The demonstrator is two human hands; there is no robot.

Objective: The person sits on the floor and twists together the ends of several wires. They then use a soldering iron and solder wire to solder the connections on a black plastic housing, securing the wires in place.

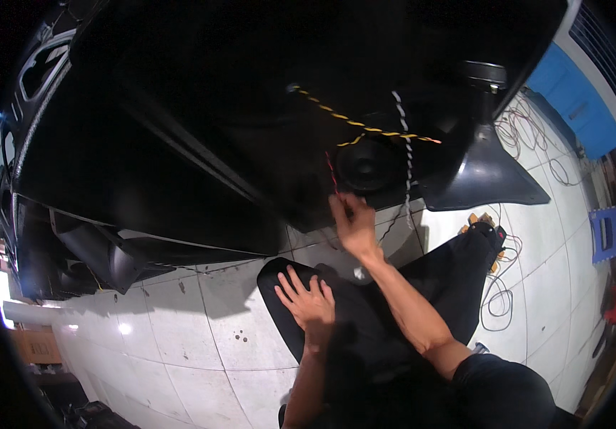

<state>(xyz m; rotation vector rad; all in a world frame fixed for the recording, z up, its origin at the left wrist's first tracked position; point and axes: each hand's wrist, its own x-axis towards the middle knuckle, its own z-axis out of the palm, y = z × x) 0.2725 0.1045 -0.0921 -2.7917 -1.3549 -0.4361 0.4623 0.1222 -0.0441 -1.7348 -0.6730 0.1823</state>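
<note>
My right hand (356, 225) reaches up to a thin red twisted wire (331, 168), its fingers pinched round the lower end. That wire hangs in front of a large black cabinet or panel (201, 107), beside a round black speaker (366, 164). Resting flat on my bent left knee, my left hand (308, 299) has its fingers spread and holds nothing. A yellow-and-black twisted wire (351, 121) runs across above the speaker. Crossing it, a white-and-dark twisted wire (408, 157) hangs down toward the floor.
A black flared part (487, 171) stands right of the speaker. Another dark angled part (97, 250) is at the left. Loose cables (497, 300) lie on the white tiled floor (179, 343) by my right leg. Farther right are a blue cabinet (572, 100) and a blue-and-white stool (608, 232).
</note>
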